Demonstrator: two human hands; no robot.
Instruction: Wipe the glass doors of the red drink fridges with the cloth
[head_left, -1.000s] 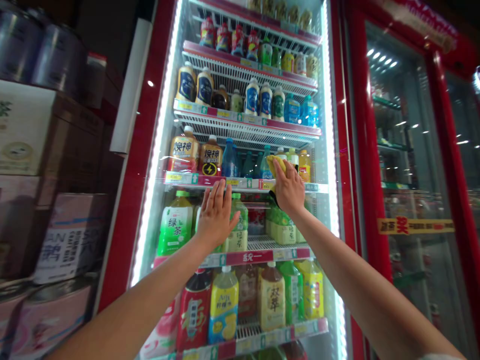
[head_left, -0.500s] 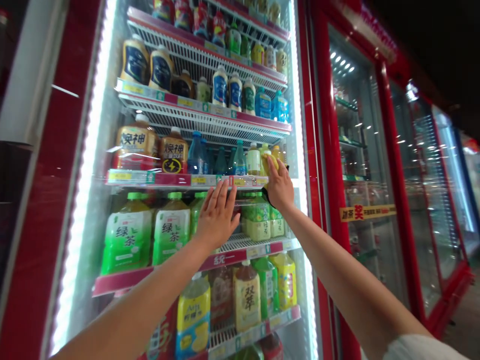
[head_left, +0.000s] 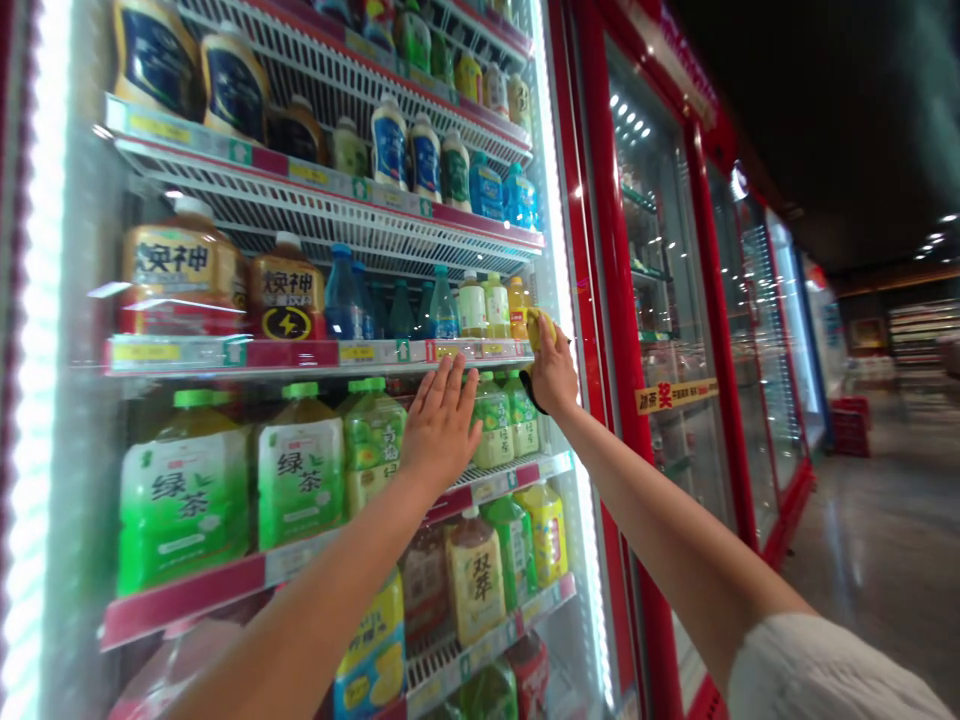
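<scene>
My left hand (head_left: 442, 425) lies flat with fingers spread against the glass door (head_left: 109, 290) of a lit drinks cooler, in front of the green tea bottles (head_left: 298, 465). It holds nothing. Higher and to the right, my right hand (head_left: 555, 380) presses a yellow cloth (head_left: 540, 326) on the glass near the door's right edge. Its fingers are bent over the cloth, hiding part of it. A black band (head_left: 532, 393) circles the right wrist. Behind the cloth, a small orange-yellow bottle (head_left: 517, 308) stands on the middle shelf.
Several shelves of bottles fill the cooler, among them large brown drinks bottles (head_left: 184, 268). A bright light strip (head_left: 559, 200) runs along the door's right side. More red-framed coolers (head_left: 645, 250) line up rightward, beside a shiny floor (head_left: 862, 540). A red crate (head_left: 851, 425) stands farther off.
The view has turned right and come nearer, so the shelves sit farther left. My right hand and the cloth have moved rightward across the glass. My left hand stays flat on it.
</scene>
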